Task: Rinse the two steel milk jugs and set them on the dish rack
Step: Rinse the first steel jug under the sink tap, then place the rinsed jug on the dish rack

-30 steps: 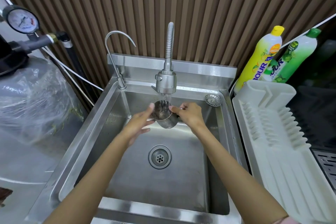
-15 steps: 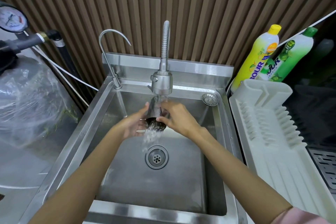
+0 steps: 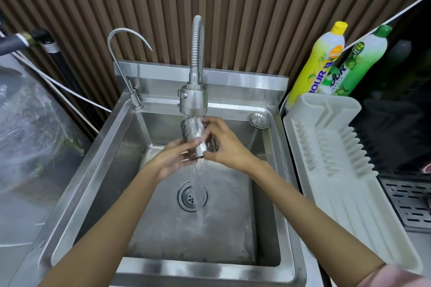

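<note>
1. My forearms reach over the front rim of the sink (image 3: 93, 184).
2. Drain (image 3: 192, 196), centre of the sink floor; the water stream falls onto it.
3. My left hand (image 3: 173, 159) cups the jug (image 3: 194, 137) from the left, fingers curled around its lower end.
4. My right hand (image 3: 224, 144) grips the jug from the right, fingers closed on it.
5. The jug is tilted, held above the sink directly under the tap (image 3: 194, 100), water running over it.
6. Rack (image 3: 345, 170), just right of the sink, holds no jug.
7. Two bottles (image 3: 319, 65) stand beyond the rack.
</note>
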